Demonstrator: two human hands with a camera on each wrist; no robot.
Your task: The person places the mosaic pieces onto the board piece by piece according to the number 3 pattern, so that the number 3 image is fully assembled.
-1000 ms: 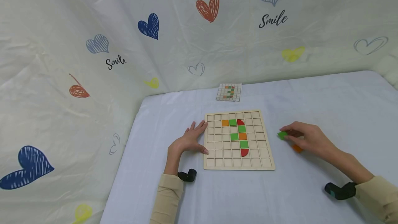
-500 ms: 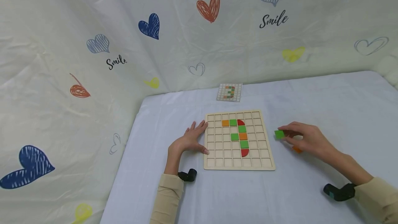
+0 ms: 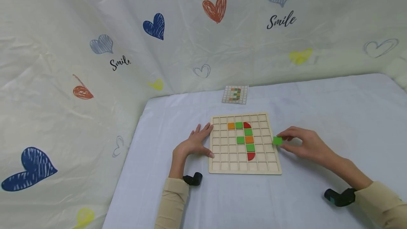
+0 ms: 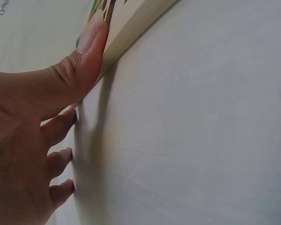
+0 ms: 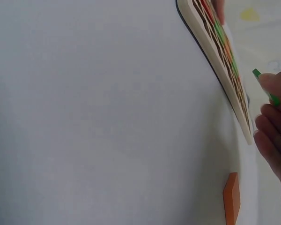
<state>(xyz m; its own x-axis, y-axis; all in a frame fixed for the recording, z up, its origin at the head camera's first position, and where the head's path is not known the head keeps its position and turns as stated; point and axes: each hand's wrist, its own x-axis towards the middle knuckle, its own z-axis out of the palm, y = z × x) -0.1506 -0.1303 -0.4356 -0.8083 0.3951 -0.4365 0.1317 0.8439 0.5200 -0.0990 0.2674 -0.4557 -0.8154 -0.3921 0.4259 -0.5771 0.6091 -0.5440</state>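
Note:
A pale wooden grid board lies on the table, with green, orange and red tiles set in its cells. My left hand rests at its left edge, fingers spread. In the left wrist view the thumb lies on the board's edge. Just over the board's right edge, my right hand pinches a green square tile between thumb and fingers. The right wrist view shows that green tile edge-on, raised off the table. An orange tile lies on the cloth below the right hand, hidden in the head view.
Behind the board lies a small printed card with a coloured grid pattern. White cloth covers the table. A white curtain with hearts and "Smile" lettering hangs at the back and left. Each wrist wears a black camera.
My right hand has carried the green tile leftward from the cloth to the board's right edge. The orange tile beneath it has dropped out of the head view. My left hand stays put.

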